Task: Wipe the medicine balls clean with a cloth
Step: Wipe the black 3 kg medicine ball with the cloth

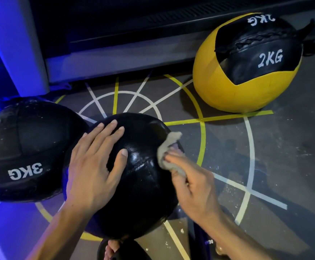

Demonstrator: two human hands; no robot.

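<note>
A black ball [137, 184] sits on the lined floor [274, 166] in front of the person, its textured skin shiny, touching a dusty black 3KG ball [21, 147] on its left. A yellow-and-black 2KG ball [246, 72] lies well apart, by a grey frame [115, 61]. The left hand [94, 166] rests flat on the near ball, fingers spread. The right hand [192, 181] grips a grey cloth [167, 151] against the ball's right side.

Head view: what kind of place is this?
Most likely a gym floor. Weighted medicine balls marked 3KG and 2KG sit on a dark floor with taped white and yellow training lines, beside what may be an equipment frame.
</note>
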